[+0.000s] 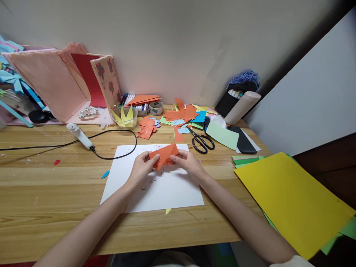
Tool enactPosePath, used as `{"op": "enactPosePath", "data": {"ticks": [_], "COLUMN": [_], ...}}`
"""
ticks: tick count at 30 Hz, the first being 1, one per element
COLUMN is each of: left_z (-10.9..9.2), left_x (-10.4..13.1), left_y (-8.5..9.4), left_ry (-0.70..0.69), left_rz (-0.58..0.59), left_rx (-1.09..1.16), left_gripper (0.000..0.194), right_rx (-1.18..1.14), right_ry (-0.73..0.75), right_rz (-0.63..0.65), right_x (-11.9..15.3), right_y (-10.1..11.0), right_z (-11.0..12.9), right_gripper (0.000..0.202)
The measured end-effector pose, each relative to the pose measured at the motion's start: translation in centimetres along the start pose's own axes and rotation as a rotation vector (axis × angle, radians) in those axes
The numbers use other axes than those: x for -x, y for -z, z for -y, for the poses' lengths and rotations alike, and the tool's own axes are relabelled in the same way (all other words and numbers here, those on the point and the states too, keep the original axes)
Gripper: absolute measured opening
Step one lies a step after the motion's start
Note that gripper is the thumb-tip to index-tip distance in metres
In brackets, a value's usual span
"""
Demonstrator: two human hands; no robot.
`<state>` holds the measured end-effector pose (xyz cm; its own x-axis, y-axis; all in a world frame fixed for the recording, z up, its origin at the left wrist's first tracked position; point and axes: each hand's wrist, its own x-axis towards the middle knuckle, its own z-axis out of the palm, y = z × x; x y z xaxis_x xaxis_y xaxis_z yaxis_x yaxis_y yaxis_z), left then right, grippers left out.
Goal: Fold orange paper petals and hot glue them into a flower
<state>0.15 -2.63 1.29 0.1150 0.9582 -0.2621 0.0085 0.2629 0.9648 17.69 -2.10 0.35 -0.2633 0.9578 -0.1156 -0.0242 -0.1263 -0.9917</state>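
A folded piece of orange paper (164, 152) is held up between both hands over a white sheet (178, 193) with small marks on it. My left hand (143, 165) pinches its left end, the thumb lying on the near face. On the other end, my right hand (189, 163) grips with thumb and fingers. Black-handled scissors (200, 142) lie just beyond my right hand. Orange paper scraps (147, 128) rest on the table past the white sheet.
A glue gun (80, 136) trails its cord across the left side. Behind stand a tub with yellow paper shapes (126, 116), a tape roll (156, 108) and a pile of paper scraps (183, 114). Yellow paper (292, 200) overhangs the right edge; a black phone-like slab (242, 141) lies near.
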Motion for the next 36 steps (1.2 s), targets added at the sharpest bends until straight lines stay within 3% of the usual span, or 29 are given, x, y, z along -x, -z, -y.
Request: {"op": "enactPosePath", "data": {"ticks": [2,7,10,13,16,22,30,36], "left_z": [-0.3,-0.6,-0.4,-0.1,0.2,0.5,0.6,0.5], "left_x": [0.1,0.4,0.5,0.4,0.3,0.2,0.1,0.0], "left_y": [-0.1,-0.4,-0.5,-0.4,-0.4,-0.5,-0.4,-0.3], "left_ry": [0.036,0.064,0.075,0.074,0.072,0.044,0.018,-0.025], "left_rz": [-0.020,0.017,0.036,0.084,0.119,0.093,0.116,0.106], "left_rx": [0.035,0.042,0.051,0.079,0.091,0.080,0.068,0.014], "left_gripper": [0.039,0.036,0.043,0.050,0.045,0.039,0.033,0.032], "right_rx": [-0.012,0.122,0.211,0.268,0.291,0.332,0.943,1.171], "right_ry": [0.007,0.159,0.237,0.265,0.255,0.317,0.613,0.623], "right_rz": [0.009,-0.154,-0.218,-0.259,-0.291,-0.298,-0.191,-0.162], "right_x": [0.1,0.5,0.7,0.8,0.5,0.6,0.6,0.6], "right_y": [-0.4,-1.5,-1.7,-1.6,-1.4,-1.4,-0.6,-0.4], "right_z": [-0.4,-1.1,-1.1,-1.1,-1.4,-1.5,-1.7,-1.8], "right_gripper": [0.035,0.028,0.025,0.025,0.027,0.026,0.044,0.047]}}
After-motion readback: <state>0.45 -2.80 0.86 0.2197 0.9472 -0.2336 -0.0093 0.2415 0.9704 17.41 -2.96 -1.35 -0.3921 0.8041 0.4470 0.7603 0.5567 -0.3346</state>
